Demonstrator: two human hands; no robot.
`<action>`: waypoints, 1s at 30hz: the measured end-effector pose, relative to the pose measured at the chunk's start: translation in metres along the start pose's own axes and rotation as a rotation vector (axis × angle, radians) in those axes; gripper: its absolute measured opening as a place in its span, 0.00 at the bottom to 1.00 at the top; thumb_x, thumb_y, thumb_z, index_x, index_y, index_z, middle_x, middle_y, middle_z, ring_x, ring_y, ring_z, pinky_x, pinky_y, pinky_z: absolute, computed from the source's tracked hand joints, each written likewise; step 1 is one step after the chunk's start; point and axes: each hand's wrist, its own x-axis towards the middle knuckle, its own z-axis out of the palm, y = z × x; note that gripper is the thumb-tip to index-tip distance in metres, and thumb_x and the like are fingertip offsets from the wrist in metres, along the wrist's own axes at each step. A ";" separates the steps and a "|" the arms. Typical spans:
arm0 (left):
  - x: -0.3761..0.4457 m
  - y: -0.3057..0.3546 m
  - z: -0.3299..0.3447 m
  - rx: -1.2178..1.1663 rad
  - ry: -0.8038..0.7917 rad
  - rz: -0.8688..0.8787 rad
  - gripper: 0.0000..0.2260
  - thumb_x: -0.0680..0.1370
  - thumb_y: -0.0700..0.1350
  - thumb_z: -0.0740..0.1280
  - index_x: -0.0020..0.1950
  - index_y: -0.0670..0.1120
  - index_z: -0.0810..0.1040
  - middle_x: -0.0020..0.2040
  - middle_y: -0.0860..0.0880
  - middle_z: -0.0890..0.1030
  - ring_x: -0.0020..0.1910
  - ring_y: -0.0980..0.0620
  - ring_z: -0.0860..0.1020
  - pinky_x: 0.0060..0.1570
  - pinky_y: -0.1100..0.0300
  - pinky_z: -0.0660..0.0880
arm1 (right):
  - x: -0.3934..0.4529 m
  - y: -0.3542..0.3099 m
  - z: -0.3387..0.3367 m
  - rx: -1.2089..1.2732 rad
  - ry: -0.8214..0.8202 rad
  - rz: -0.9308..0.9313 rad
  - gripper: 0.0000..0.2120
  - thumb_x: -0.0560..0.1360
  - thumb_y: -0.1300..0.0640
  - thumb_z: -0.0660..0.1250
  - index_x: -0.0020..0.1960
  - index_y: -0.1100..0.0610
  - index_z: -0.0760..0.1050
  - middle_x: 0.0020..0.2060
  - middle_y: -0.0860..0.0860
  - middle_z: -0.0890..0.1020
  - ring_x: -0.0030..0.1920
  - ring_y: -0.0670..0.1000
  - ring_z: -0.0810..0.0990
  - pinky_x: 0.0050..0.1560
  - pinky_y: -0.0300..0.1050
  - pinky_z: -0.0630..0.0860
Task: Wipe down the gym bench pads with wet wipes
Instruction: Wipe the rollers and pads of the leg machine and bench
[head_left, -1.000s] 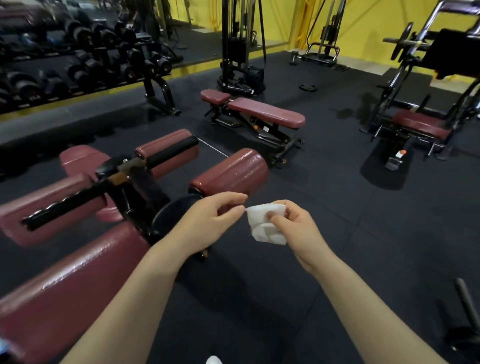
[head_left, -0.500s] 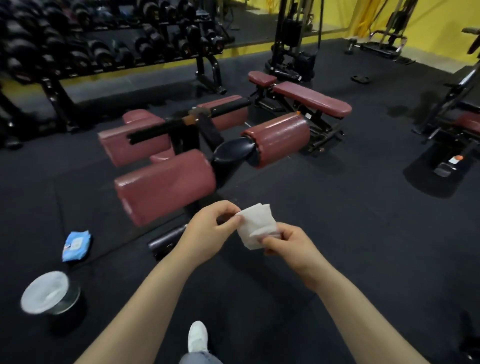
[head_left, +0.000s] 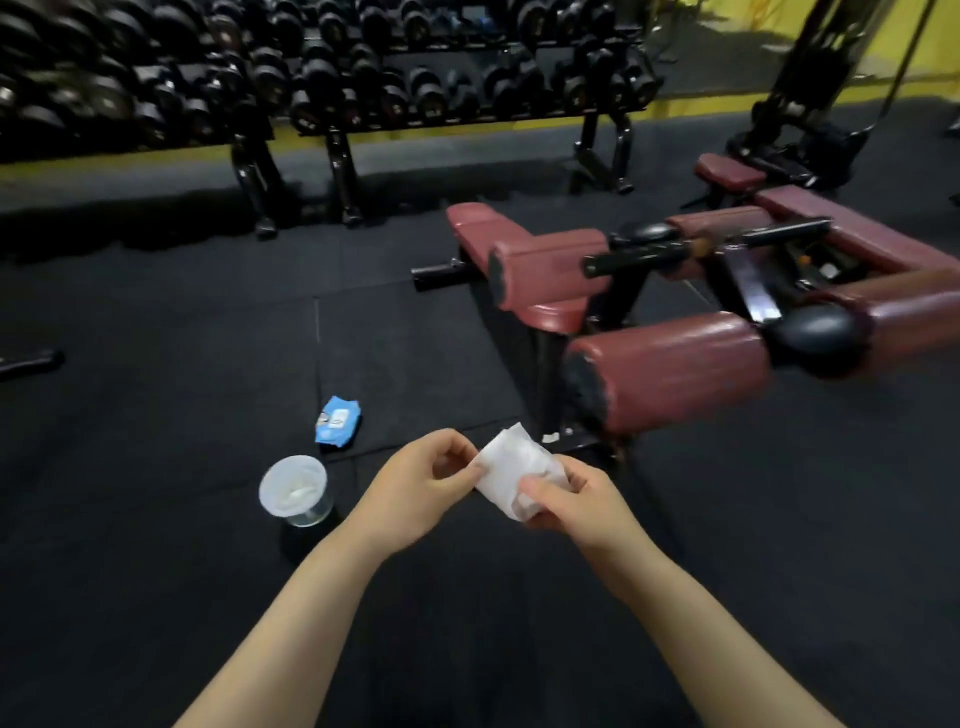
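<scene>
A folded white wet wipe (head_left: 514, 470) is held between both hands above the black floor. My left hand (head_left: 421, 486) pinches its left edge; my right hand (head_left: 576, 501) grips its lower right part. The maroon padded bench (head_left: 670, 369) stands just beyond, to the right, with its nearest roller pad close to the wipe and more maroon pads (head_left: 545, 270) behind it. A blue wet-wipe pack (head_left: 336, 421) lies on the floor to the left of my hands.
A small bin lined with a white bag (head_left: 295, 491) stands on the floor left of my left hand. A long dumbbell rack (head_left: 337, 78) runs along the back. A second maroon bench (head_left: 737, 174) and a cable machine (head_left: 831, 78) are at the far right.
The view has swung left and down, so the bench now sits to the right and the bin and blue pack are nearer the centre. Both hands still hold the wipe.
</scene>
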 end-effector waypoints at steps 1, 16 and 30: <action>0.001 -0.015 -0.021 0.009 0.007 -0.018 0.04 0.77 0.51 0.69 0.43 0.54 0.78 0.39 0.59 0.82 0.38 0.62 0.78 0.41 0.63 0.72 | 0.011 -0.001 0.023 -0.002 0.009 0.000 0.04 0.75 0.64 0.68 0.47 0.61 0.81 0.38 0.53 0.83 0.40 0.49 0.81 0.40 0.41 0.79; 0.115 -0.128 -0.202 0.082 0.042 -0.143 0.05 0.79 0.51 0.65 0.50 0.60 0.79 0.50 0.65 0.81 0.50 0.69 0.77 0.51 0.65 0.72 | 0.173 -0.046 0.157 0.171 0.285 -0.061 0.10 0.78 0.63 0.63 0.54 0.55 0.81 0.49 0.52 0.86 0.50 0.48 0.83 0.52 0.45 0.77; 0.348 -0.060 -0.198 0.158 -0.189 0.099 0.07 0.79 0.49 0.64 0.48 0.61 0.79 0.48 0.65 0.81 0.49 0.64 0.79 0.50 0.62 0.74 | 0.308 -0.113 0.092 0.513 0.444 -0.196 0.14 0.78 0.66 0.64 0.63 0.59 0.76 0.54 0.55 0.85 0.55 0.55 0.83 0.53 0.47 0.79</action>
